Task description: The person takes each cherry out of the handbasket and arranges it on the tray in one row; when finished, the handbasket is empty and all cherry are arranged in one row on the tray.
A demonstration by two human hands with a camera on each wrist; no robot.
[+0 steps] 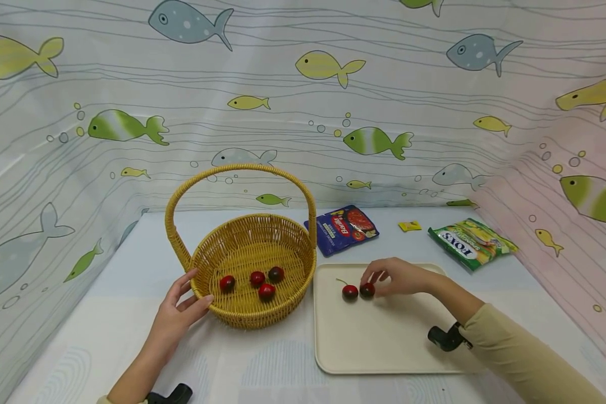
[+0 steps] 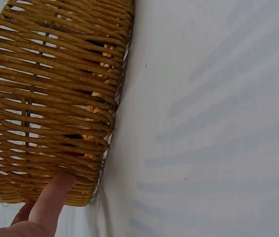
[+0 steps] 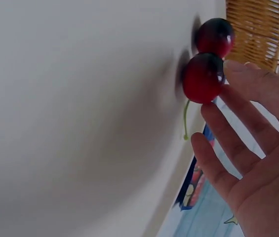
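Note:
My left hand (image 1: 179,306) is at the near left side of a wicker basket (image 1: 255,321), fingers spread along its rim; the left wrist view shows the thumb (image 2: 54,200) against the woven wall. Over a cream tray (image 1: 373,350), my right hand (image 1: 400,275) has thumb and forefinger tips right at a dark red cherry (image 3: 203,78) lying on it. Its other fingers are spread in the right wrist view. Touching that cherry's left side is a second cherry (image 1: 350,292); a green stem (image 3: 185,121) shows beside them. Several cherries (image 1: 266,292) lie inside the basket.
The basket's tall handle (image 1: 242,168) arches above it. Behind the tray lie a blue Barilla pouch (image 1: 345,229), a small yellow packet (image 1: 409,225) and a green Fox's bag (image 1: 472,242). A fish-print curtain (image 1: 303,123) surrounds the white table.

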